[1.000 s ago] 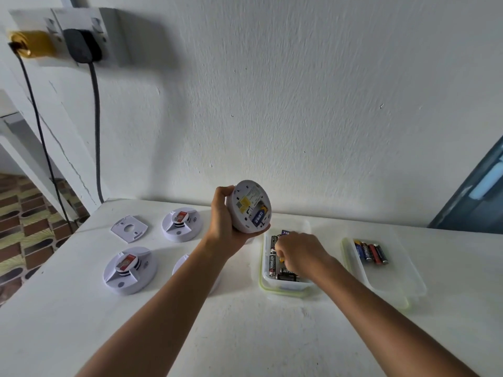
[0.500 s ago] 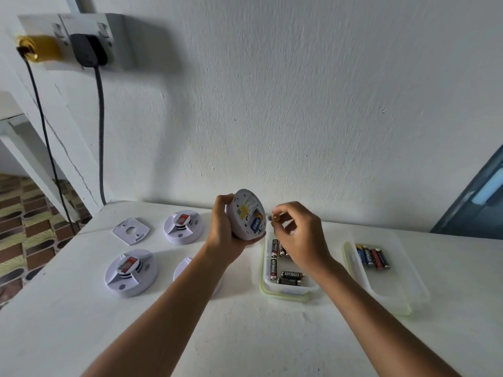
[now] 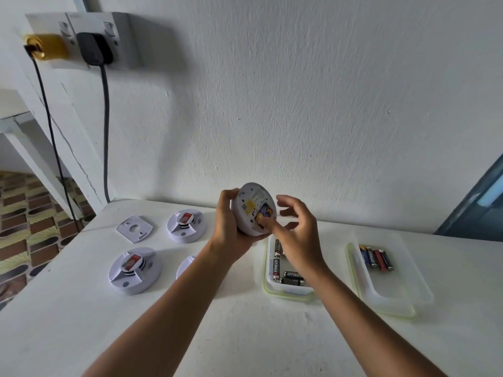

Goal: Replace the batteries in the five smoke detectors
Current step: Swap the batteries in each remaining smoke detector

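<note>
**Hands fitting a battery into a smoke detector**

The left hand (image 3: 231, 224) grips a white smoke detector (image 3: 251, 209) above the table (image 3: 245, 336), its back facing the viewer. The right hand (image 3: 296, 235), just right of it, presses a thumb on a battery (image 3: 264, 213) in the compartment, other fingers spread loosely. Below sits a clear container (image 3: 272, 288) of batteries.

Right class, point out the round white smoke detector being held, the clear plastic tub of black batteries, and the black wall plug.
round white smoke detector (image 3: 251, 206), head view, its back face
clear plastic tub (image 3: 288, 293), head view, near rim
black wall plug (image 3: 94, 49), head view, its body
</note>
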The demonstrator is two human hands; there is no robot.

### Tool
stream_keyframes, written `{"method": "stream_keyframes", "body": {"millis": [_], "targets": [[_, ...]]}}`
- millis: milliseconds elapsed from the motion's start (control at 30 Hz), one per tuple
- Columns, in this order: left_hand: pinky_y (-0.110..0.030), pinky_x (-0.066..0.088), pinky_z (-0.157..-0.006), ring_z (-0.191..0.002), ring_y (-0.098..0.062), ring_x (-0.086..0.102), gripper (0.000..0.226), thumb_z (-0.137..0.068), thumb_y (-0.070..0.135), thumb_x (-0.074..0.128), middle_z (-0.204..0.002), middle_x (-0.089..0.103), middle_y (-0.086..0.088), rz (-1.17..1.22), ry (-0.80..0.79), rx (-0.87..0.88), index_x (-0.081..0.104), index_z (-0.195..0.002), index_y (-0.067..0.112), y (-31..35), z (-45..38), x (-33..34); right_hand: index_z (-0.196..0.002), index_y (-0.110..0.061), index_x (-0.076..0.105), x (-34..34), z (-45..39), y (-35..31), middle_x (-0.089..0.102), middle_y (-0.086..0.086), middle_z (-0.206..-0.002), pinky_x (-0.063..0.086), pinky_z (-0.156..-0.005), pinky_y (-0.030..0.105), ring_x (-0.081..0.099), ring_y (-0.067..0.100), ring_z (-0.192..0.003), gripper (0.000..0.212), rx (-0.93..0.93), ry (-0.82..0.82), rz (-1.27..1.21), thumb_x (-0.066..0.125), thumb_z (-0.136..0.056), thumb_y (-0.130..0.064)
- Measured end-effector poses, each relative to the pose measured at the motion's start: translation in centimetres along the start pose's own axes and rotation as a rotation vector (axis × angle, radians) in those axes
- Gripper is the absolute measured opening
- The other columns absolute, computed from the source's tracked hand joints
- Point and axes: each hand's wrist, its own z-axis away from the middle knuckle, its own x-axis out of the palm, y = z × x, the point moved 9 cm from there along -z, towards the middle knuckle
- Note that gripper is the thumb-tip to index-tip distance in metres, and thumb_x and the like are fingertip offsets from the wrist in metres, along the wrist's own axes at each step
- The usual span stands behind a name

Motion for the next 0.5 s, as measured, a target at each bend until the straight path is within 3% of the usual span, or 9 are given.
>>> {"method": "stream_keyframes", "body": {"millis": [100, 200, 400, 500], "targets": [[-0.049, 0.046, -0.091, -0.099, -0.033, 0.058, 0.046, -0.09, 0.044, 0.038, -0.106, 0.062, -0.02, 0.019, -0.002, 0.0, 0.066, -0.104, 0.01, 0.1, 0.1, 0.1, -0.132, -0.026, 0.047, 0.1, -0.4, 1.5, 0.051, -0.008, -0.122, 0.051, -0.084, 0.028, 0.054, 0.01, -0.107, 0.076, 0.242, -0.018, -0.121, 0.086, -0.067, -0.026], [-0.049, 0.047, -0.09, -0.097, -0.035, 0.06, 0.047, -0.089, 0.044, 0.039, -0.102, 0.066, -0.02, -0.003, -0.023, -0.014, 0.067, -0.104, 0.01, 0.0, 0.1, 0.3, -0.134, -0.028, 0.042, 0.7, -0.3, 2.1, 0.051, -0.001, -0.127, 0.052, -0.082, 0.029, 0.055, 0.016, -0.11, 0.084, 0.348, -0.055, -0.211, 0.087, -0.064, -0.021], [-0.052, 0.044, -0.095, -0.101, -0.037, 0.06, 0.05, -0.085, 0.045, 0.041, -0.1, 0.069, -0.021, -0.024, -0.06, -0.05, 0.074, -0.096, 0.01, 0.0, 0.2, 0.9, -0.137, -0.025, 0.041, 0.9, -0.6, 1.9, 0.052, 0.002, -0.129, 0.05, -0.073, 0.02, 0.057, 0.018, -0.111, 0.087, 0.388, -0.073, -0.292, 0.087, -0.064, -0.015], [-0.049, 0.046, -0.091, -0.103, -0.036, 0.059, 0.052, -0.083, 0.046, 0.041, -0.109, 0.066, -0.02, -0.084, -0.067, -0.089, 0.07, -0.106, 0.01, 0.2, 0.2, 1.2, -0.134, -0.028, 0.046, 1.2, -0.5, 0.9, 0.058, -0.002, -0.121, 0.052, -0.071, 0.018, 0.061, 0.016, -0.107, 0.078, 0.334, -0.131, -0.281, 0.085, -0.067, -0.016]]}}
